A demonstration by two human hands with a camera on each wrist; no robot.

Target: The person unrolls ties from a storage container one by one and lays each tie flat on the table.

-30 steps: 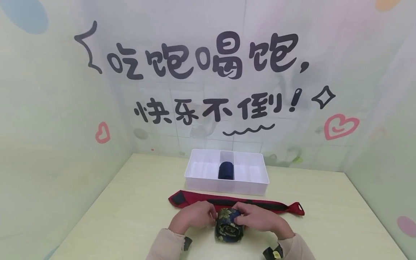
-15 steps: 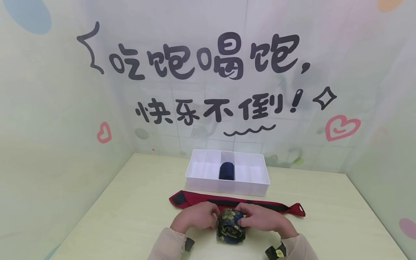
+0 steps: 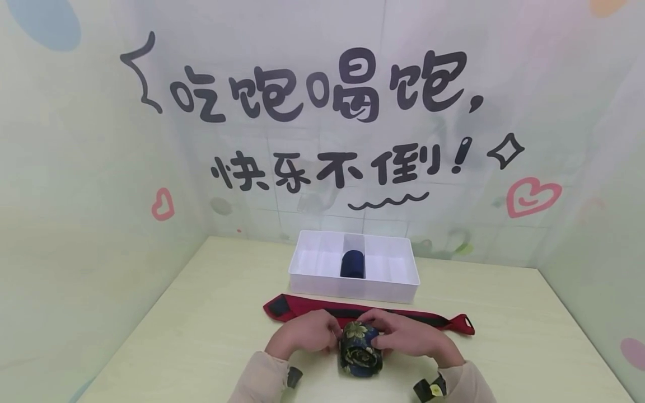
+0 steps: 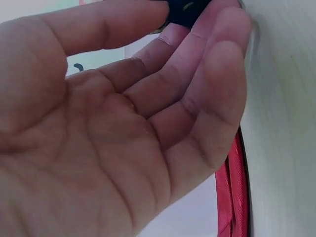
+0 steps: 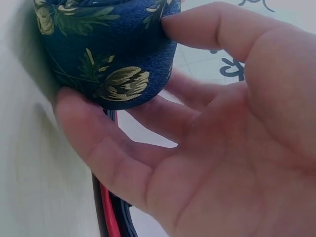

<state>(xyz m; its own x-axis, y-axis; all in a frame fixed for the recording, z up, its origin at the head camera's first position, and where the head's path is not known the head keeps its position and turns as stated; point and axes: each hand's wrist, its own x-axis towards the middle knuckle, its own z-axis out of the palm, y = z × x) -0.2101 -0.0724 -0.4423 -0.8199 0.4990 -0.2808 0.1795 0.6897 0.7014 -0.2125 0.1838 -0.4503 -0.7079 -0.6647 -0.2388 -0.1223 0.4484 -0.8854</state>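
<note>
Walls (image 3: 90, 184) border the pale bench (image 3: 166, 330), which spreads wide to left and right.
Left hand (image 3: 308, 331) and right hand (image 3: 407, 336) hold the floral roll (image 3: 360, 355) from both sides, each grip curled part-way round it; just beyond lies the red tie (image 3: 298, 305), then the front edge of the white tray (image 3: 353, 289).

- Left hand (image 4: 113, 123) filling the left and centre, palm to the camera!
- Thumb (image 4: 106, 25) stretching across the upper left, its tip right at the dark roll (image 4: 187, 11), of which just a slice peeks in at the top edge, one yellowish mark on it.
- Fingers (image 4: 224, 81) bending up towards that same roll, upper right of centre.
- Red tie (image 4: 232, 200), dark-edged, running down the lower right, partly behind the hand.
- Pale table (image 4: 281, 123) all down the right side.
- Upper left, light wall (image 4: 94, 60) with a dark mark.
</note>
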